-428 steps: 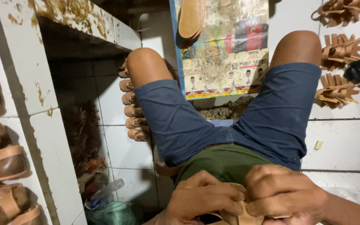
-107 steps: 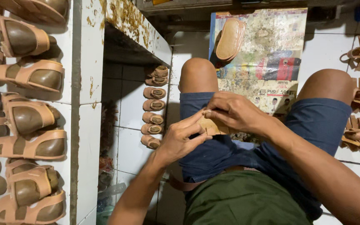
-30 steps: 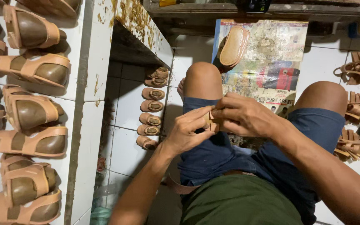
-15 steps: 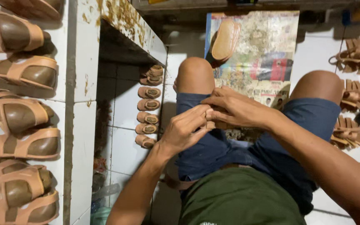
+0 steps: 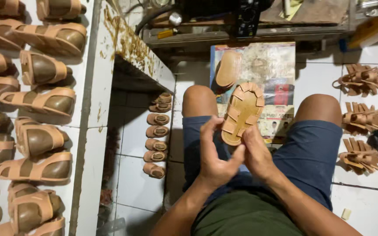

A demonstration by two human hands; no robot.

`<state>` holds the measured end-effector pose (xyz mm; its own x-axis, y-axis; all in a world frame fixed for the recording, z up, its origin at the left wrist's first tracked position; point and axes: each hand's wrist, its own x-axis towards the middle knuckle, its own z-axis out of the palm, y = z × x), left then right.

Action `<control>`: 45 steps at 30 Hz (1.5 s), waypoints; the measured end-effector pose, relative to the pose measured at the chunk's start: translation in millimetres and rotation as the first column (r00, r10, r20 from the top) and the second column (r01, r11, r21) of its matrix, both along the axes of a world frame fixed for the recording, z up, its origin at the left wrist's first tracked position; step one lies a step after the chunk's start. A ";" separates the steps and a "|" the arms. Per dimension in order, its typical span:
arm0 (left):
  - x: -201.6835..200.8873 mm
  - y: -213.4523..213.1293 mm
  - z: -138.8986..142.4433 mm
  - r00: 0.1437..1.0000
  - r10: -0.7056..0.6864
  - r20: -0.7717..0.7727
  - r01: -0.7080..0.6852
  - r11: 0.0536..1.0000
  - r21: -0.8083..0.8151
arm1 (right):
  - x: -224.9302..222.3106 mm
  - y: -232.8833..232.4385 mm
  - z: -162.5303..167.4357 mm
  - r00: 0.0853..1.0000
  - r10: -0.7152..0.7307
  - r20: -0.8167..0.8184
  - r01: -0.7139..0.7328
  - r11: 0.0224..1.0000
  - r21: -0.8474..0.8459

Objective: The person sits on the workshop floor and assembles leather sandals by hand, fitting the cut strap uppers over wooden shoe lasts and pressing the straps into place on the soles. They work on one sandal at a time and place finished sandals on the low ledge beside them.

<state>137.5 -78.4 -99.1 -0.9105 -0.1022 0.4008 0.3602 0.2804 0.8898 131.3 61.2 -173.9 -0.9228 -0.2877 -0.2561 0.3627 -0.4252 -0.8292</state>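
A small tan sandal [image 5: 243, 112] is held sole-up between my knees, its folded strap ends lying around the edge of the sole. My left hand [image 5: 217, 155] grips its heel end from the left with the thumb up along the side. My right hand [image 5: 257, 153] holds the same end from the right. A flat tan sole [image 5: 228, 69] lies on a printed paper sheet [image 5: 276, 65] on the floor beyond my knees.
A tiled bench [image 5: 101, 83] at left carries several strapped sandals on brown lasts [image 5: 40, 102]. A row of small sandals [image 5: 157, 133] lies beneath it. Piles of tan strap pieces [image 5: 362, 118] sit on the white floor tiles at right. A low cluttered shelf [image 5: 250, 22] runs along the top.
The sandal has been raised and turned so its sole faces me; before it was hidden inside both hands. Both hands have slid down to its heel end.
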 end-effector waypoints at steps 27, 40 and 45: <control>-38.0 -57.2 -31.3 0.746 -0.552 0.373 0.426 0.826 0.369 | -38.5 10.9 25.0 0.914 0.284 -0.290 -0.238 0.953 0.186; -79.0 -110.3 -48.0 0.841 -0.463 0.282 0.377 0.873 0.310 | -94.2 -29.6 19.5 0.845 0.488 -0.217 -0.360 0.820 0.445; -70.9 -111.3 -53.1 0.875 -0.357 0.326 0.328 0.934 0.143 | -109.7 -40.8 15.2 0.884 0.458 -0.098 -0.427 0.874 0.232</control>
<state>66.6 -189.7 -152.2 -0.9729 0.2224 0.0634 0.0912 0.1172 0.9889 21.7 20.4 -158.7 -0.7416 -0.6322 -0.2244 0.3435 -0.0705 -0.9365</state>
